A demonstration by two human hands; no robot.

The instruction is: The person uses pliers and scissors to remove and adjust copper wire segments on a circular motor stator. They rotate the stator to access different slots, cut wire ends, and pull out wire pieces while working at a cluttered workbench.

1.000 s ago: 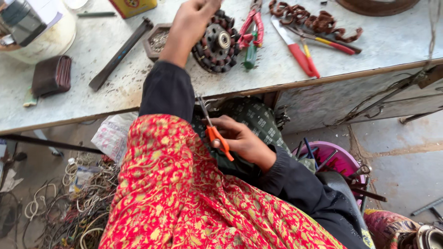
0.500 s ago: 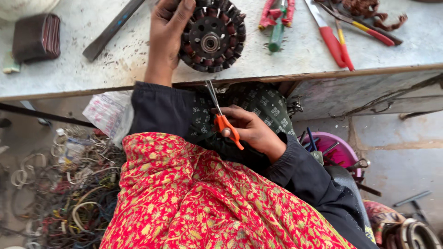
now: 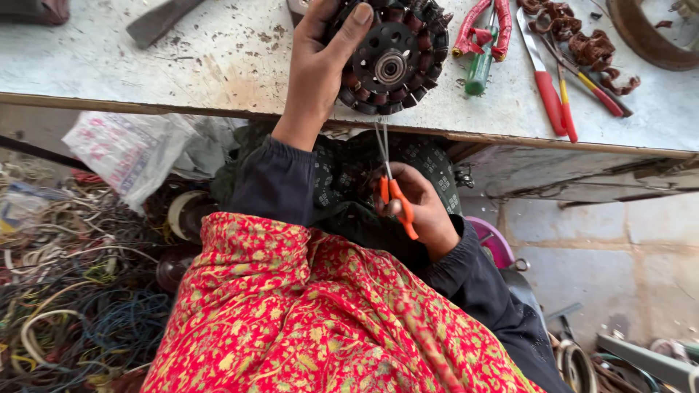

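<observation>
Fingers of the left hand [image 3: 320,69] are spread wide and curled over the round black motor stator wound with dark copper coils [image 3: 393,58], thumb laid across its face and palm pressed to its left rim. That stator sits at the near edge of the scuffed grey-white workbench top [image 3: 182,65], its lower rim close to the lip and its upper part cut off by the picture's top edge. The right hand [image 3: 419,211] is below the bench, in front of the person's lap, closed around the orange handles of a pair of small steel scissors [image 3: 393,182]; the thin blades stand nearly together and point up toward the underside of the stator, their tips just short of it. Whether the tips touch a wire there is too fine to make out.

To the right on the bench lie red-handled pliers [image 3: 484,29], a green-handled screwdriver [image 3: 477,69], a red-handled knife [image 3: 542,80] and a heap of brown stripped copper coil scraps [image 3: 590,44], all apart from the stator. A red and gold patterned shawl [image 3: 306,320] hides the lap and most of both arms. A tangle of multicoloured wires [image 3: 65,291] covers the floor at left, beside a crumpled plastic bag [image 3: 124,149].
</observation>
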